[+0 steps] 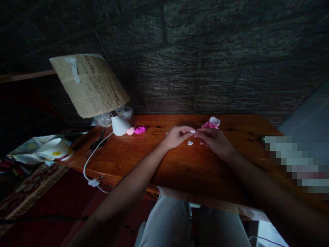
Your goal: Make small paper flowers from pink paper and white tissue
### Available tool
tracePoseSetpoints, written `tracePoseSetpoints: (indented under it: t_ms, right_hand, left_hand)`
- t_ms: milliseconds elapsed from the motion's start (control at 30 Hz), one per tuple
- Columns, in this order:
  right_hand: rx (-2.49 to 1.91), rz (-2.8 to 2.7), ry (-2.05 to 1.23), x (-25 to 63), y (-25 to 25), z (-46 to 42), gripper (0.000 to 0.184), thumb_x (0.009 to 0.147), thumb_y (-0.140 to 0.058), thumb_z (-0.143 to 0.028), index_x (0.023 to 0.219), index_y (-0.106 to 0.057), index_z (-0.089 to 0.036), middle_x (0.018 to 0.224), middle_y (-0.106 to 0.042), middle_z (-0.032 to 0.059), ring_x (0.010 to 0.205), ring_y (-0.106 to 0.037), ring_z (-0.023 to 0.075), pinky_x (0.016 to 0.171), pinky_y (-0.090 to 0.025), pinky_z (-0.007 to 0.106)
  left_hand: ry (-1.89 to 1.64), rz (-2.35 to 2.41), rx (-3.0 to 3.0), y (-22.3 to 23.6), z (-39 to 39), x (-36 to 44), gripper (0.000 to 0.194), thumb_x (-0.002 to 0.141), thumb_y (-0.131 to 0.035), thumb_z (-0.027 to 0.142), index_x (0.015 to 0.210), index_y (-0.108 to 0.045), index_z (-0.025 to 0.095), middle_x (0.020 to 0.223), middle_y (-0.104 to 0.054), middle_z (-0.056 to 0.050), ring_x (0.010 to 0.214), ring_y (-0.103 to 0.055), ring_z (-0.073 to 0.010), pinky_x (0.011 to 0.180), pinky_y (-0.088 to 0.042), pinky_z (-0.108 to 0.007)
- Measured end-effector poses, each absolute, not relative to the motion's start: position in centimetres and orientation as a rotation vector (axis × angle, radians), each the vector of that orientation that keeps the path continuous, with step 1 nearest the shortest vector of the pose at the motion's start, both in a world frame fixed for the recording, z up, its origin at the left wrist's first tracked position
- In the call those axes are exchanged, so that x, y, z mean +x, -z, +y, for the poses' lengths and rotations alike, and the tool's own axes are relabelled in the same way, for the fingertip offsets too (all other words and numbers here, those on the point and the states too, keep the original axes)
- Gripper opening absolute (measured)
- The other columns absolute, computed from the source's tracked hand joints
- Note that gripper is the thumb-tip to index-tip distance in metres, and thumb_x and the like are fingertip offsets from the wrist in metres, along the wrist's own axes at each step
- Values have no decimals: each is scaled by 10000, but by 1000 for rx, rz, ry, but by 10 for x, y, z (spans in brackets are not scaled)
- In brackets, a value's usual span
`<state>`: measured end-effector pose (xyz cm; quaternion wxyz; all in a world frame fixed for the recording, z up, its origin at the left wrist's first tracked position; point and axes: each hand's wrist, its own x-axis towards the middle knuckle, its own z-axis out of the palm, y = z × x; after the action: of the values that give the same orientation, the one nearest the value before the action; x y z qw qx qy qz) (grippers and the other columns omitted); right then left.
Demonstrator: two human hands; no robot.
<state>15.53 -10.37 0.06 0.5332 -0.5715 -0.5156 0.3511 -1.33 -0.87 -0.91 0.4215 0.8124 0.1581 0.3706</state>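
Note:
Over the wooden table, my left hand pinches a small white petal-like piece between thumb and fingertips. My right hand meets it from the other side, its closed fingertips on the same piece. Just below them on the tabletop lies another flat white piece. Behind my right hand sits a ruffled pink, flower-like mass, partly hidden by the hand, with a larger white piece at its back. What the pieces are made of is too small to tell.
At the table's left stands a lamp with a newsprint shade and white base; its cord hangs over the front edge. Beside it are a pale pink lump, a magenta lump, scissors and a white paper cup.

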Motion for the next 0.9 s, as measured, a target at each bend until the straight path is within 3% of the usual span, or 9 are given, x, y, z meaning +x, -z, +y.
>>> tracePoseSetpoints:
  t_ms: [367,900]
  right_hand:
    - [-1360,-1293,-835,158,3,-103,246,795,-700,-420,871,-777,-200,776,-769,38,521,-593,116,505,-488,248]
    - [-1395,-1358,-801,157,6,-102,243,843,-650,-416,850,-742,-192,739,-757,31,521,-602,128,556,-497,273]
  left_hand:
    - [-919,406,2036,14,-7,-12,244,866,-719,357,1002,-758,158,948,-781,-81,777,-686,-138,746,-538,-266]
    - [-896,497,2196,6,-12,-16,178,854,-731,290,980,-792,179,869,-781,-50,710,-647,-134,686,-477,-235]
